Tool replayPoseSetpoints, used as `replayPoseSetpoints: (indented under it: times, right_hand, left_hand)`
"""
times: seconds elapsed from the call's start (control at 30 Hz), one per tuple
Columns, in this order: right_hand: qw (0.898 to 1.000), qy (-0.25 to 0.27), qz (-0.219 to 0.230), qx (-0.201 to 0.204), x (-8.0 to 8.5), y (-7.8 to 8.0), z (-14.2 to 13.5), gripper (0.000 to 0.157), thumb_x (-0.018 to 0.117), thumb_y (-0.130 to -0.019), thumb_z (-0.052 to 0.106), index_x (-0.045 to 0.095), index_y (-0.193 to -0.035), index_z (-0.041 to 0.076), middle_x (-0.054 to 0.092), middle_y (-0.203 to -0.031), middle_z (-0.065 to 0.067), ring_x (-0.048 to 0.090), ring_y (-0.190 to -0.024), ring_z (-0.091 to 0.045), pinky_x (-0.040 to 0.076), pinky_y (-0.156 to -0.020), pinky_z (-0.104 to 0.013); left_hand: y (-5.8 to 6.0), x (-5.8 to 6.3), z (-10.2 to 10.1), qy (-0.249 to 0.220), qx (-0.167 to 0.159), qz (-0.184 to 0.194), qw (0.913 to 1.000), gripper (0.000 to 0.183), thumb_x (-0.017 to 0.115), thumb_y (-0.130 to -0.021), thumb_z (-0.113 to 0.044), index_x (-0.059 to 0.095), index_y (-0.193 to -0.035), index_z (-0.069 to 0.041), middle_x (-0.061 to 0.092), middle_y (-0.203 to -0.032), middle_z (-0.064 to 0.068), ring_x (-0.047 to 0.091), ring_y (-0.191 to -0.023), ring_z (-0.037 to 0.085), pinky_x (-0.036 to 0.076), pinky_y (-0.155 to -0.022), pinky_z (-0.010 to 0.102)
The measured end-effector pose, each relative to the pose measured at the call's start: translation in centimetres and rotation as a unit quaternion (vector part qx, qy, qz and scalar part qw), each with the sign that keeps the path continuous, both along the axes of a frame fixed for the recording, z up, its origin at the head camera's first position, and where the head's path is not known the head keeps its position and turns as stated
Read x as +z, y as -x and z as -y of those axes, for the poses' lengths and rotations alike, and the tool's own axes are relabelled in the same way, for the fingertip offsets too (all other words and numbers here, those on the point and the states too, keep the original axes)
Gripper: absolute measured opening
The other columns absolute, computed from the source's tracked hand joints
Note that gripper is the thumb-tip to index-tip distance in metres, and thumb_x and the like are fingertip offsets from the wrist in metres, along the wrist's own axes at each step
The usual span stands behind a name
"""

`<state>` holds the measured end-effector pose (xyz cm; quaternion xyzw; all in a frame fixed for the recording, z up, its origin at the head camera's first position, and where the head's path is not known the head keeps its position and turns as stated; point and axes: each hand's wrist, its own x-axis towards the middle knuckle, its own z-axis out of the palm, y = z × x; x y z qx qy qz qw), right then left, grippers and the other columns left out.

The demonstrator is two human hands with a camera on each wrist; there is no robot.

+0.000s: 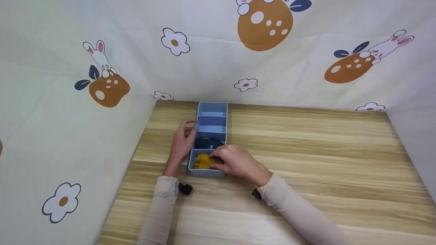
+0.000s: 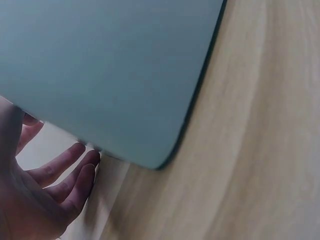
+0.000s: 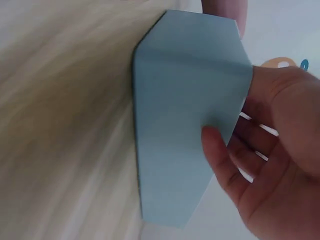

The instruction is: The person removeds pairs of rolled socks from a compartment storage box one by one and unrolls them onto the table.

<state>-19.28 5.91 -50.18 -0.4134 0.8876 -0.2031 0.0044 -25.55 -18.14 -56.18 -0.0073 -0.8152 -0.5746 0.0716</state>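
A long light-blue divided box (image 1: 207, 173) stands on the table, its compartments in a row. A bunched yellow cloth item (image 1: 202, 161) lies in the nearest compartment. Behind it sits a dark navy folded item (image 1: 206, 143) with pale lettering, its kind unclear. My right hand (image 1: 238, 161) reaches over the right rim onto the yellow item, thumb and fingers apart; in the right wrist view the thumb (image 3: 225, 167) shows in front of the outer wall and the other fingertips are hidden. My left hand (image 1: 184, 143) rests along the box's left side, fingers loosely bent.
The two far compartments (image 1: 212, 128) show their bare floors. A wood-grain table (image 1: 306, 153) extends to the right. Pale printed cloth walls (image 1: 207, 68) enclose it at the back and both sides. A small dark device (image 1: 185, 189) is at the left cuff.
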Motion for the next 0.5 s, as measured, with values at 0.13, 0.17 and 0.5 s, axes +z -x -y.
replayPoseSetpoints:
  times: [0.13,0.17,0.5]
  right_hand:
    - [0.998,-0.051,-0.029,-0.033,0.4,0.0,0.8,0.04,0.084,-0.095,0.045,0.081,-0.127,0.023,0.083,-0.117,0.003,0.079,-0.097,-0.021,0.06,-0.064,-0.04]
    - [0.997,-0.062,-0.031,-0.036,0.5,0.0,1.0,0.04,0.085,-0.094,0.045,0.081,-0.128,0.024,0.083,-0.117,0.004,0.078,-0.095,-0.021,0.058,-0.062,-0.04]
    - [0.992,-0.111,-0.038,-0.036,1.2,0.1,2.1,0.028,0.089,-0.091,0.04,0.081,-0.104,0.017,0.075,-0.085,-0.004,0.066,-0.072,-0.023,0.047,-0.055,-0.038]
  left_hand:
    - [0.0,0.0,0.0,0.009,0.001,0.005,0.9999,0.033,0.058,-0.109,-0.025,0.064,-0.14,-0.018,0.074,-0.132,0.019,0.075,-0.117,0.029,0.058,-0.097,0.05]
    - [0.0,0.0,-0.1,0.013,0.002,0.006,0.9999,0.033,0.058,-0.109,-0.026,0.064,-0.141,-0.019,0.074,-0.134,0.018,0.074,-0.118,0.029,0.058,-0.098,0.05]
    - [-0.1,0.0,0.0,0.013,0.008,0.015,0.9998,0.032,0.059,-0.11,-0.027,0.063,-0.141,-0.02,0.076,-0.13,0.016,0.075,-0.114,0.028,0.059,-0.097,0.051]
